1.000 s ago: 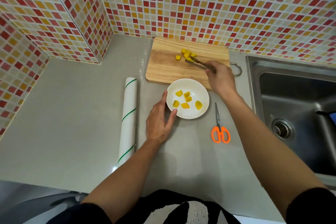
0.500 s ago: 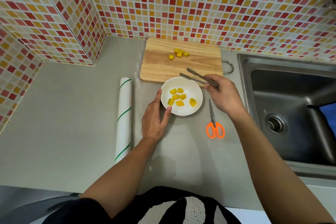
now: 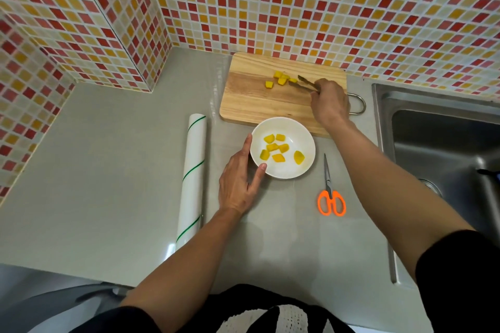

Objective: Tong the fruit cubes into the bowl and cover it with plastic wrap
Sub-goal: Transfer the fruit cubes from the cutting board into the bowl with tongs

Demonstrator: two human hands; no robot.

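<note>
A white bowl (image 3: 303, 167) with several yellow fruit cubes (image 3: 276, 150) inside stands on the grey counter in front of a wooden cutting board (image 3: 251, 104). More yellow cubes (image 3: 281, 80) lie near the board's far edge. My right hand (image 3: 328, 103) grips metal tongs (image 3: 304, 83), whose spread tips reach the cubes on the board. My left hand (image 3: 238, 184) rests on the counter with thumb and forefinger touching the bowl's left rim. A roll of plastic wrap (image 3: 192, 178) lies left of my left hand.
Orange-handled scissors (image 3: 330, 192) lie right of the bowl. A steel sink (image 3: 443, 165) fills the right side. Tiled walls stand behind the board and along the left, with a corner jutting out at the back left.
My right hand took the tongs from the board to above the bowl, then back to the cubes on the board. One more cube lies in the bowl. My left hand stays at the bowl.
</note>
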